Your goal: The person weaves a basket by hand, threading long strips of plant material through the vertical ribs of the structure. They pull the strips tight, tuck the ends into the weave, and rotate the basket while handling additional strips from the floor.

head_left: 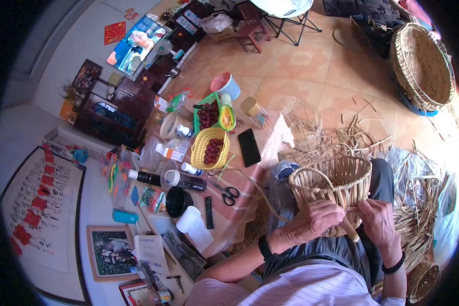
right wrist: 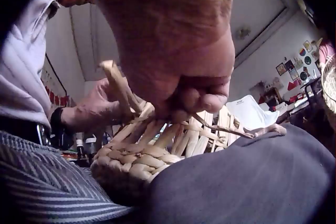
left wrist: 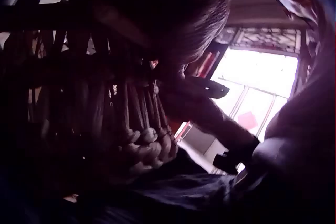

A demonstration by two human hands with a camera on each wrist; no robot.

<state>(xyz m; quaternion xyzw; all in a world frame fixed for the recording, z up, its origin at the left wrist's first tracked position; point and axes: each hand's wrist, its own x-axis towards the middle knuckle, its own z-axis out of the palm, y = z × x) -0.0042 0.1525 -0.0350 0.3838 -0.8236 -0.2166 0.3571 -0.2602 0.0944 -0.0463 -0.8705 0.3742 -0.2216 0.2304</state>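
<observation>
A small woven basket (head_left: 311,184) of pale plant strips rests on the person's lap in the head view, its open rim facing up and away. The left hand (head_left: 319,220) lies over its near side, fingers curled on the weave near a thick strip end (head_left: 350,230) that sticks out toward the body. At the near right side, the right hand (head_left: 376,219) pinches a strand against the wall. The right wrist view shows the right hand (right wrist: 178,50) with bent fingers on a thin twisted strand (right wrist: 223,129) and the basket's braided base (right wrist: 137,162). The left wrist view is dark.
Left of the lap, a table holds a phone (head_left: 249,148), scissors (head_left: 226,193), a yellow basket (head_left: 198,148) of red fruit and several bottles. Loose dry strips (head_left: 410,209) lie on the right. A large round basket (head_left: 397,66) stands at the upper right.
</observation>
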